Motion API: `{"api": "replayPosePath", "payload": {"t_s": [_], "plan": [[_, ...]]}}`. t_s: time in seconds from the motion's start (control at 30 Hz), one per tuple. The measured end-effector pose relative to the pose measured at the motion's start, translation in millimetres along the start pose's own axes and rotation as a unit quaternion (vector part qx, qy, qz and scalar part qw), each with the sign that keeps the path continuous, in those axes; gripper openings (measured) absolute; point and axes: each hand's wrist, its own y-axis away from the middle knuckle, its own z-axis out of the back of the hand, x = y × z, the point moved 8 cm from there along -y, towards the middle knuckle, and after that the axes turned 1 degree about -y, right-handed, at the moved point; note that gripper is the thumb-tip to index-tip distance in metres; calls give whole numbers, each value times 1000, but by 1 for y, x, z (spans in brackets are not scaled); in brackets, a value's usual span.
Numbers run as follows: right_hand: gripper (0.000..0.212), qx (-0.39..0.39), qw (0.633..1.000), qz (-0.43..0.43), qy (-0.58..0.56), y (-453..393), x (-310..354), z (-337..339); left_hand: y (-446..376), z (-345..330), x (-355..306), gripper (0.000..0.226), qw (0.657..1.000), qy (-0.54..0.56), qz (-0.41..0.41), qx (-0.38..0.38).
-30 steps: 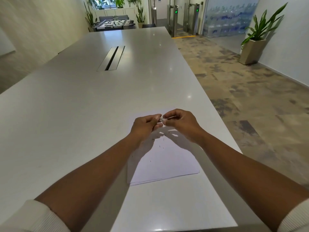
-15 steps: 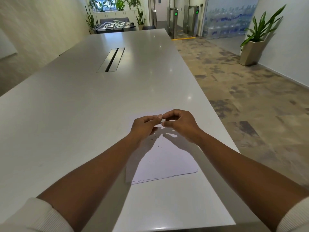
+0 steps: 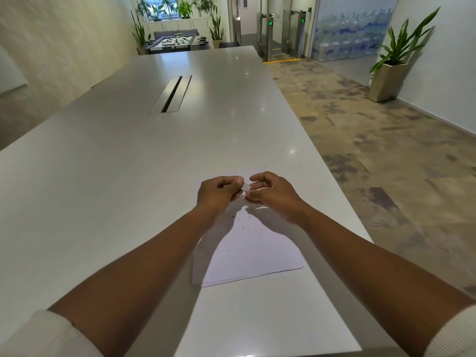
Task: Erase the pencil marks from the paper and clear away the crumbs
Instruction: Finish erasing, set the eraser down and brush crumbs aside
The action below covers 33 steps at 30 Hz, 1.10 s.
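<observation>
A: Changes since the frame half a second back: right hand (image 3: 270, 191) has drawn slightly off the left hand (image 3: 219, 193), and the eraser (image 3: 246, 187), then covered by the meeting fingertips, now shows.

B: Holdings?

A: Left hand: fingers curled, pinching a small pale eraser at its tip. Right hand: fingers curled, thumb touching the eraser's right end; whether it pinches or only steadies, I cannot tell.

B: Location of the work?

A: Paper (image 3: 252, 248): one white stack, flat on the table (image 3: 128, 176), near its right edge, long axis running near to far. Both hands hover over its far end. Crumbs (image 3: 243, 226): dark specks scattered on the sheet just nearward of the hands, thinning toward the near edge.

B: Governing relation for the next move?

A: Judged: crumbs lie below and nearward of both hands, about midway between them, so either could sweep. The left is occupied with the eraser; the right looks freer.

B: Not legible?

A: Pencil marks: none made out; any under the hands or their shadows are hidden. Sheet's far end partly covered by the hands. Eraser's full shape concealed by fingers.
</observation>
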Motion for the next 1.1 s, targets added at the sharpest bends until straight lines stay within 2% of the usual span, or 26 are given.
{"api": "replayPosePath", "payload": {"t_s": [0.1,0.23,0.4,0.47,0.57,0.67,0.8,0.97,1.1], "plan": [[41,0,999,7,45,1,2,-1,0,0,0,6,1000,-2,-9,0],[24,-39,999,-2,31,-1,-2,4,-1,1,-1,8,1000,-17,-13,5],[15,-46,994,0,102,-1,-4,8,-3,5,-2,10,999,-31,-17,5],[13,-42,996,-9,72,1,-5,9,-4,5,-1,13,1000,-26,-10,12],[29,-38,998,-49,-18,2,-8,5,-5,5,0,18,1000,-11,6,21],[41,-31,997,-62,-32,3,-5,0,-4,2,2,23,999,5,15,36],[37,-3,999,-44,-27,3,1,-7,-4,-1,0,29,998,-7,8,57],[23,-19,994,-34,-98,-1,0,-6,-2,-2,-6,28,996,7,14,82],[15,-33,993,-13,-114,-2,3,-5,-2,2,-4,20,998,-5,31,51]]}}
